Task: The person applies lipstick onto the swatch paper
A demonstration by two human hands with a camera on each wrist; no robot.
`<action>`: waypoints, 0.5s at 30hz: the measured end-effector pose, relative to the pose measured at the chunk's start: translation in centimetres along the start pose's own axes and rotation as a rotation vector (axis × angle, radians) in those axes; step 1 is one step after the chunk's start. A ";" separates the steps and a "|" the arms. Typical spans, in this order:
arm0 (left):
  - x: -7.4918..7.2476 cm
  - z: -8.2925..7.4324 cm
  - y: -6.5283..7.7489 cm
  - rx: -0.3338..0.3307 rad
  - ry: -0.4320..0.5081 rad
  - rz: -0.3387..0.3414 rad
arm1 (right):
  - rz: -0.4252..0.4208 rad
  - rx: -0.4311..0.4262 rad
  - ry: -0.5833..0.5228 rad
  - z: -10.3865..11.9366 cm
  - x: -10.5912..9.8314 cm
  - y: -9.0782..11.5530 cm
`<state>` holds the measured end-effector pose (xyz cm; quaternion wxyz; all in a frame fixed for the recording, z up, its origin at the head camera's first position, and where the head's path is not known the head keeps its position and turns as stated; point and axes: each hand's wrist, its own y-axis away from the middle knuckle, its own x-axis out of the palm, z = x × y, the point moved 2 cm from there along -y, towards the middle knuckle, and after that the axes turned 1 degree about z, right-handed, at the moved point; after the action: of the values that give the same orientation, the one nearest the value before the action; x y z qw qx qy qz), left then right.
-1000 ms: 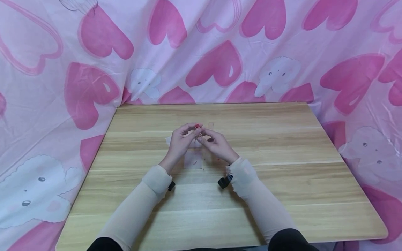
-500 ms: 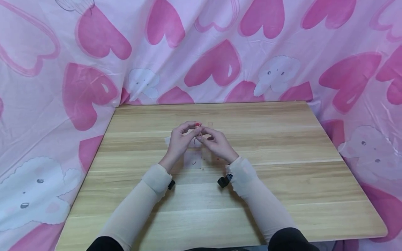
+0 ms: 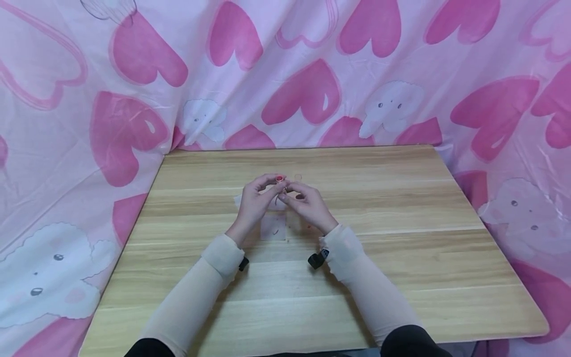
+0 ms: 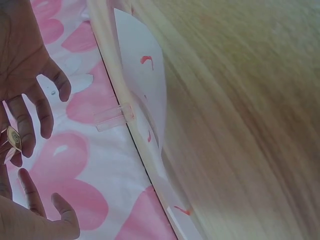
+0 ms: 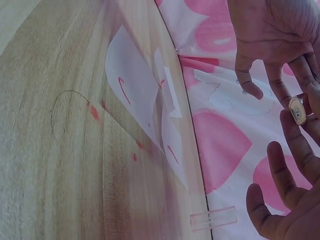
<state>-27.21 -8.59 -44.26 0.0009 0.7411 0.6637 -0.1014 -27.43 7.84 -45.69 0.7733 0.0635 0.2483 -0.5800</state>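
Observation:
At the middle of the table, my left hand [image 3: 255,202] and right hand [image 3: 314,207] meet, fingertips pinching one small item between them. Its round red end [image 3: 279,178] with a pale rim faces up in the head view. From below, both wrist views show a gold oval disc [image 5: 297,110] with a fine dark design on it. Thumbs and index fingers do the holding, and the other fingers spread loosely. A short thin strand hangs under the fingertips in the head view. Most of the item is hidden by the fingers.
White paper pieces [image 5: 131,82] with curved red marks lie below the hands. A clear rectangular piece [image 4: 115,117] is near the table's far edge. Red bits [image 5: 95,111] and a thin dark curved strand [image 5: 65,94] lie on the wood. Pink heart-patterned cloth [image 3: 303,94] hangs behind the table.
The red end has tilted slightly between the fingertips, while both hands keep their hold in nearly the same place. The camera view has shifted a little.

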 end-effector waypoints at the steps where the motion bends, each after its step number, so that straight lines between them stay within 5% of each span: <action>1: 0.0 -0.1 0.0 -0.005 0.001 0.002 | -0.002 -0.004 0.004 0.0 0.0 0.0; 15: 0.3 -0.5 0.2 0.000 0.008 -0.034 | -0.062 -0.027 -0.005 0.0 0.3 0.2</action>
<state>-26.87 -8.29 -43.82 -0.0034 0.7302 0.6761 -0.0986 -27.12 7.62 -45.88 0.7563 0.0438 0.2563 -0.6004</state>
